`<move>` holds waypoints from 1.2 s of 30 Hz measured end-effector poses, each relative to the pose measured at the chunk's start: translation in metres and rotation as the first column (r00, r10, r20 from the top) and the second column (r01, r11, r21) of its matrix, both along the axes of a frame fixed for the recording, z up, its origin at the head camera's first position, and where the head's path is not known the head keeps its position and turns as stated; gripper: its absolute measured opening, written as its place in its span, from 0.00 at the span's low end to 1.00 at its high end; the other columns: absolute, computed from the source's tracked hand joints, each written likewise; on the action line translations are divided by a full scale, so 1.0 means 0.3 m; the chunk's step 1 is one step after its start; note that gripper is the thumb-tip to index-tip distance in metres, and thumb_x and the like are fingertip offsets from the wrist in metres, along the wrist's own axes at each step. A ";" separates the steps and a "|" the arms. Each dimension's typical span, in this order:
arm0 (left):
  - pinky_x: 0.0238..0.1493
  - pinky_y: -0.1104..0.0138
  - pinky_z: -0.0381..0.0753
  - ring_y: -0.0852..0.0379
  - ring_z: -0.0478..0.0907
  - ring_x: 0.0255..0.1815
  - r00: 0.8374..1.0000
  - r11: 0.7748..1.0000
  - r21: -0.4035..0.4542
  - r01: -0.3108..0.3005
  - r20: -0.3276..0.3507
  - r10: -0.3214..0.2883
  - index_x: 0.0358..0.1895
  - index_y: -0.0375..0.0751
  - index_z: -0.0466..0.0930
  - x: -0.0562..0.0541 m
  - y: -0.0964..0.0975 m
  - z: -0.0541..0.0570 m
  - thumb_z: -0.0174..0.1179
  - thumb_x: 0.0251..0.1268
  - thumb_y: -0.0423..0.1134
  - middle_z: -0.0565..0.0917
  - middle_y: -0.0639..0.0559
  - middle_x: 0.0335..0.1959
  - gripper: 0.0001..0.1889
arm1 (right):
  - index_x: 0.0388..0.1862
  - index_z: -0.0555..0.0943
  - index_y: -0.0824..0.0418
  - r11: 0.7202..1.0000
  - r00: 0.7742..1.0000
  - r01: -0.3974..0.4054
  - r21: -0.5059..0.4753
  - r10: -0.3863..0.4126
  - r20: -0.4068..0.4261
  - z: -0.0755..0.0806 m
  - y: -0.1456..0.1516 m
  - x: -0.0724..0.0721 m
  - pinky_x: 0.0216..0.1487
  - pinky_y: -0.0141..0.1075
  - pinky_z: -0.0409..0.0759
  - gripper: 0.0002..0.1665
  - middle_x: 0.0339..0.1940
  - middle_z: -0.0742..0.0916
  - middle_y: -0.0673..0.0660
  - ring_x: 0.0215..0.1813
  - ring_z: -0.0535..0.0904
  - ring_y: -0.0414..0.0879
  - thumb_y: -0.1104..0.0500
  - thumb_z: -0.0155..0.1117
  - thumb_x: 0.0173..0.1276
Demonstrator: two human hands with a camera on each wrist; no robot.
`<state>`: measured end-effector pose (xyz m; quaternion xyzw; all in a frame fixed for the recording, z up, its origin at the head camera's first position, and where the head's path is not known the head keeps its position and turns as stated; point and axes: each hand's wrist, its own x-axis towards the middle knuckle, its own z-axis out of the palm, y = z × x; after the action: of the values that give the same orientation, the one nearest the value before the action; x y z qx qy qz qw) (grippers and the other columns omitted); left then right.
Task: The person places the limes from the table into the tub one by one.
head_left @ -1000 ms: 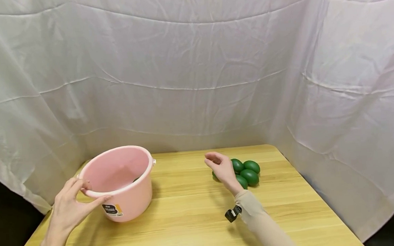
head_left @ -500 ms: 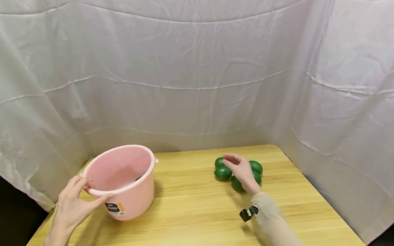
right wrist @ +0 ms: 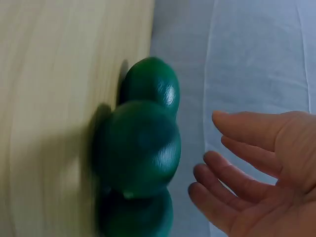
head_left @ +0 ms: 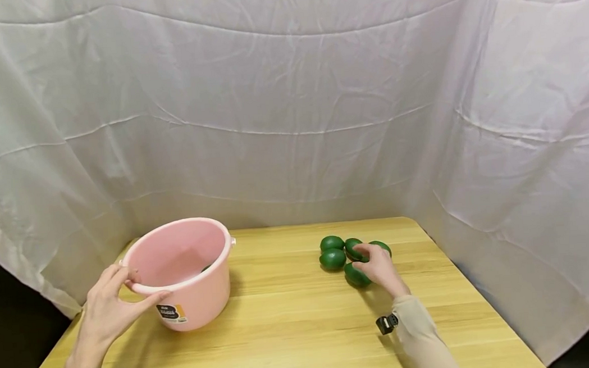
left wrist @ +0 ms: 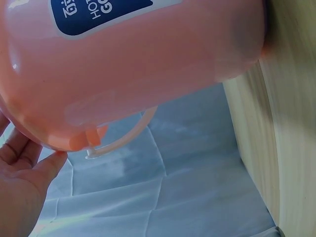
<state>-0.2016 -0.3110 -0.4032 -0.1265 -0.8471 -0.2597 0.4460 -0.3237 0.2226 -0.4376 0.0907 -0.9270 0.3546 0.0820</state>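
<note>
On the left of the table stands a pink plastic bucket (head_left: 200, 299), tilted a little, with a dark label on its side. My left hand (head_left: 104, 308) grips its rim, fingers inside and thumb outside, and the left wrist view shows the thumb (left wrist: 52, 165) against the rim. Inside the bucket a bit of something dark green (head_left: 205, 267) shows. To the right lie several smooth dark green avocados (head_left: 333, 259) in a cluster. My right hand (head_left: 380, 267) hovers over them with relaxed fingers, partly hiding some. In the right wrist view a gap separates the fingers from the nearest avocado (right wrist: 143, 148).
A wooden table (head_left: 282, 320) carries everything. White cloth (head_left: 293, 167) hangs behind and on both sides. The bucket's pale handle (left wrist: 131, 136) hangs at its side in the left wrist view.
My right hand has moved right and lower over the avocados, uncovering those on the left of the cluster. My left hand stays on the bucket's rim.
</note>
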 end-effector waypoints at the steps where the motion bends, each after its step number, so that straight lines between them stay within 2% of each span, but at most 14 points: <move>1: 0.36 0.73 0.66 0.76 0.64 0.38 1.000 1.000 0.003 -0.002 0.006 0.002 0.28 0.43 0.76 0.001 -0.001 0.000 0.86 0.14 0.38 0.74 0.59 0.32 0.30 | 0.61 0.77 0.67 1.000 1.000 -0.003 0.016 0.003 0.015 0.000 0.003 0.001 0.60 0.54 0.76 0.28 0.59 0.83 0.66 0.61 0.77 0.63 0.63 0.70 0.62; 6: 0.36 0.74 0.66 0.76 0.64 0.38 0.999 1.000 0.013 -0.013 0.032 0.012 0.29 0.44 0.76 0.007 -0.001 -0.001 0.85 0.17 0.40 0.73 0.59 0.32 0.29 | 0.60 0.77 0.70 0.998 0.998 -0.020 0.063 0.016 0.063 -0.005 0.009 -0.004 0.59 0.53 0.77 0.27 0.57 0.83 0.67 0.59 0.79 0.62 0.65 0.70 0.61; 11: 0.35 0.74 0.66 0.74 0.64 0.37 1.000 1.000 0.009 -0.010 0.020 0.010 0.28 0.44 0.76 0.004 0.000 0.000 0.86 0.16 0.39 0.73 0.59 0.32 0.29 | 0.58 0.78 0.70 0.995 0.997 -0.032 0.092 0.025 0.073 -0.027 0.006 -0.016 0.59 0.53 0.76 0.26 0.55 0.84 0.67 0.58 0.79 0.62 0.66 0.70 0.60; 16: 0.35 0.74 0.65 0.73 0.64 0.36 1.000 1.000 0.014 -0.004 0.019 0.003 0.28 0.44 0.75 0.003 0.002 0.004 0.86 0.15 0.38 0.72 0.58 0.31 0.30 | 0.56 0.81 0.67 0.993 0.995 -0.054 0.105 0.045 0.085 -0.049 -0.005 -0.022 0.58 0.53 0.77 0.24 0.53 0.86 0.64 0.57 0.80 0.61 0.64 0.72 0.60; 21: 0.35 0.74 0.64 0.72 0.64 0.35 0.999 1.000 0.028 -0.012 0.047 0.011 0.27 0.46 0.75 0.007 0.005 0.006 0.86 0.15 0.39 0.72 0.59 0.31 0.30 | 0.54 0.82 0.63 0.993 0.993 -0.059 0.101 0.048 0.106 -0.063 -0.025 -0.023 0.56 0.53 0.78 0.24 0.52 0.86 0.62 0.55 0.81 0.60 0.59 0.75 0.58; 26: 0.35 0.74 0.63 0.71 0.64 0.35 0.998 0.999 0.036 -0.019 0.065 0.017 0.27 0.47 0.74 0.006 0.005 0.011 0.86 0.17 0.41 0.71 0.59 0.31 0.30 | 0.56 0.82 0.59 0.995 0.988 -0.065 0.075 0.054 0.145 -0.086 -0.039 -0.033 0.56 0.55 0.77 0.27 0.58 0.83 0.64 0.57 0.79 0.62 0.55 0.76 0.57; 31: 0.35 0.74 0.63 0.71 0.64 0.35 0.998 0.999 0.025 -0.023 0.065 0.021 0.27 0.48 0.74 0.005 0.003 0.008 0.86 0.17 0.42 0.71 0.60 0.31 0.29 | 0.56 0.81 0.57 0.996 0.986 -0.070 0.049 0.061 0.158 -0.118 -0.044 -0.041 0.55 0.54 0.77 0.28 0.60 0.81 0.64 0.55 0.79 0.59 0.55 0.77 0.56; 36: 0.35 0.74 0.64 0.71 0.64 0.35 0.999 1.000 0.019 -0.017 0.044 0.016 0.27 0.47 0.74 0.006 0.002 0.003 0.86 0.16 0.40 0.71 0.59 0.31 0.29 | 0.55 0.78 0.58 0.996 0.975 -0.033 -0.082 0.050 0.215 -0.122 -0.046 -0.047 0.56 0.52 0.76 0.31 0.57 0.81 0.62 0.56 0.78 0.57 0.52 0.78 0.54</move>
<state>-0.1997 -0.3104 -0.4024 -0.1093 -0.8551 -0.2670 0.4307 -0.3378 0.2089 -0.4743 0.0678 -0.9137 0.3999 -0.0235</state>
